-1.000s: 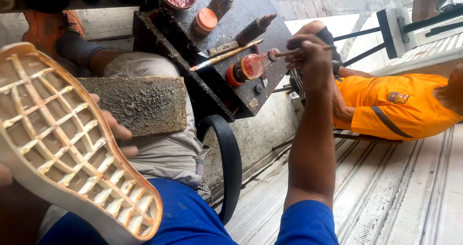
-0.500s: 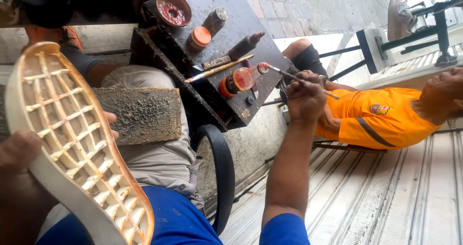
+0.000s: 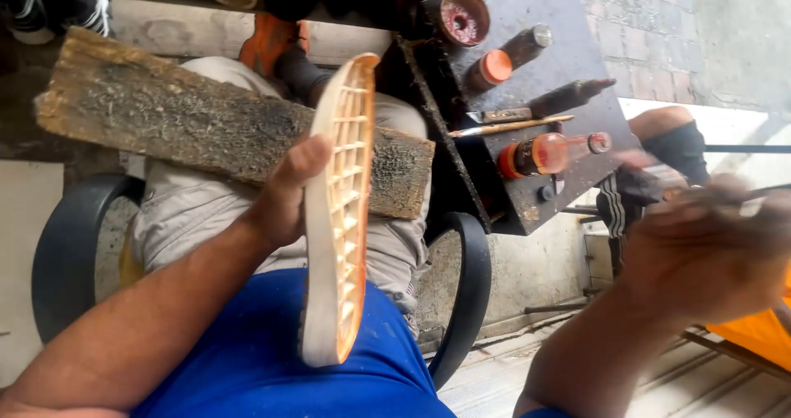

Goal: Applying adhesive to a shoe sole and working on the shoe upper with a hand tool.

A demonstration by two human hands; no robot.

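Cream rubber with an orange rim: a shoe sole [image 3: 339,212] is shown edge-on, held upright over the lap by the left hand [image 3: 284,196], whose thumb is pressed against the ribbed inner face while the fingers are hidden behind it. Half a second earlier the same sole was seen broadside at the far left of the view, its lattice of ribs fully exposed; it has since been turned and brought toward the middle. The weathered wooden board [image 3: 206,126] across the knees, previously half covered, is now seen along nearly its whole length, its right end passing behind the sole. The right hand [image 3: 700,253], earlier raised near the bottles, has been drawn down and to the right and is blurred by motion; it is closed around a thin stick-like tool [image 3: 741,196], whose tip cannot be made out. The dark metal tray [image 3: 568,47] is unchanged in its contents: a round tin [image 3: 463,16] of red paste, an orange-capped bottle [image 3: 494,68], a brush [image 3: 511,126] lying flat and a reddish bottle [image 3: 548,153] on its side near the lower edge. Another person's orange shirt [image 3: 754,340], broadly visible before, is now reduced to a strip at the right border. Open room is found between the sole's edge and the tray's near corner, and between the tray's lower edge and the right hand. The black tyre rim [image 3: 470,294] curves just right of the sole's lower end.
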